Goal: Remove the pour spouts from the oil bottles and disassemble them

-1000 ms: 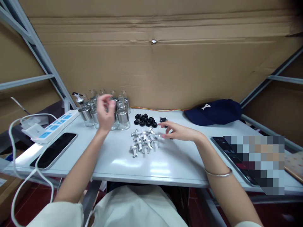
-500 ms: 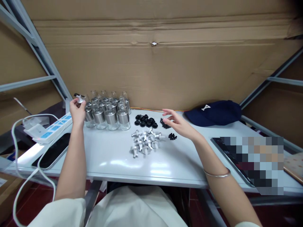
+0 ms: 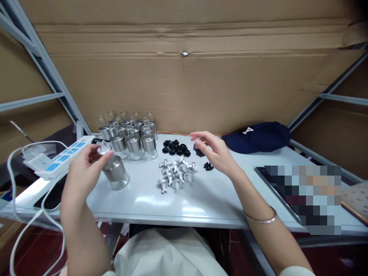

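My left hand (image 3: 87,163) is closed around the top of a glass bottle (image 3: 116,173) with a steel sleeve. The bottle leans slightly, its lower part to the right, close to or on the table. At its mouth sits a pale spout fitting (image 3: 104,148) with a dark lever, partly hidden by my fingers. My right hand (image 3: 214,151) hovers, fingers apart and holding nothing, by a pile of small black parts (image 3: 198,150). Silver pourer spouts (image 3: 176,174) lie heaped mid-table. Behind them are black round stoppers (image 3: 176,147).
Several sleeved glass bottles (image 3: 133,143) stand in rows at the back left. Tiny black pieces (image 3: 208,166) lie near my right hand. A white power strip (image 3: 64,157) with cables is at left. A navy cap (image 3: 258,140) and a tablet (image 3: 278,195) are at right.
My left hand has come nearer, bringing the bottle out of the left end of the front row. My right hand has stayed nearly in place, still open.
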A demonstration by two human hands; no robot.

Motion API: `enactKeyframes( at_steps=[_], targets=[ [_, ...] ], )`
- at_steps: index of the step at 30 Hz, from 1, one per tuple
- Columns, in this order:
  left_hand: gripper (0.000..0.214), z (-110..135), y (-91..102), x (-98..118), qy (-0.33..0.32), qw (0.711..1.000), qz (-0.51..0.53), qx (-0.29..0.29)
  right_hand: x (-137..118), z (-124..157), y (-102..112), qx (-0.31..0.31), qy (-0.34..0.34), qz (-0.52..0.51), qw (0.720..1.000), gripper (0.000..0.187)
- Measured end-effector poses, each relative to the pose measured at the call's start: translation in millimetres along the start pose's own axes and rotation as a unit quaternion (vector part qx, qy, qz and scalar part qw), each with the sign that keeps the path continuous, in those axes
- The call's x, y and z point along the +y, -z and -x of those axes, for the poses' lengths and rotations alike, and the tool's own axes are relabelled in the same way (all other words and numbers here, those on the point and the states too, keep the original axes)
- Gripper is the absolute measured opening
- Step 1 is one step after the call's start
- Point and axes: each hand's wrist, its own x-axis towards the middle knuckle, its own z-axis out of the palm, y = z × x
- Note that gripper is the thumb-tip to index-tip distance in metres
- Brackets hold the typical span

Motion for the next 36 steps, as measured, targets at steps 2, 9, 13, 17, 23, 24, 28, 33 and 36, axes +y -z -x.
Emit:
enactKeyframes(
  at_steps=[2, 9, 13, 17, 23, 24, 28, 33, 36],
  targets=[
    [0.034, 22, -5.0, 4, -0.017, 0.999, 0.044, -0.015, -26, 6, -12, -0.042, 0.049, 0.018, 0.998, 0.023],
    [0.032, 76, -28.5, 9, -0.049, 0.967, 0.223, -0.112, -92, 32, -56, -0.111, 0.152, -0.024, 0.982, 0.033],
    [0.026, 94, -31.2, 12, -0.06, 0.962, 0.22, -0.151, -102, 46, -61, -0.108, 0.115, -0.06, 0.986, 0.038],
    [0.027, 112, -37.8, 21, -0.07, 0.937, 0.252, -0.232, -100, 63, -51, -0.082, 0.057, -0.075, 0.992, 0.032],
    [0.036, 121, -68.3, 53, -0.061, 0.884, 0.312, -0.343, -87, 76, -26, 0.007, 0.001, -0.044, 0.999, 0.021],
    [0.037, 120, -73.9, 58, -0.064, 0.878, 0.316, -0.355, -85, 76, -22, 0.012, -0.004, -0.039, 0.999, 0.018],
    [0.035, 118, -92.4, 70, -0.072, 0.858, 0.335, -0.382, -78, 72, -5, 0.019, -0.018, -0.02, 0.999, 0.009],
    [0.029, 115, -103.9, 73, -0.082, 0.84, 0.361, -0.396, -76, 67, 0, 0.015, -0.042, -0.016, 0.999, 0.008],
    [0.027, 116, -108.6, 71, -0.083, 0.844, 0.369, -0.38, -76, 64, -1, 0.01, -0.036, -0.01, 0.999, 0.01]
  ],
)
